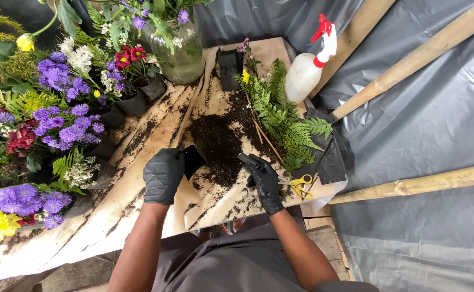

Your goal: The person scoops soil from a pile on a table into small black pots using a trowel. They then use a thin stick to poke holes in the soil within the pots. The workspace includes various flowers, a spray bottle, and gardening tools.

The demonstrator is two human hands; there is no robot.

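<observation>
Both my hands wear black gloves. My left hand [163, 174] grips a small black plastic plant bag [193, 160] at the near edge of a pile of dark soil [218, 143] on a paper-covered table [139, 216]. My right hand [264, 181] is closed around a dark tool handle [246, 159] that points into the soil. Which tool it is I cannot tell. Yellow-handled scissors [302, 184] lie just right of my right hand.
Fern fronds and cut stems [285, 116] lie right of the soil. A white spray bottle with a red trigger [308, 67], a glass vase [180, 51] and another black bag [230, 67] stand at the back. Potted purple, yellow and red flowers [58, 116] crowd the left. Wooden poles [415, 57] cross black sheeting.
</observation>
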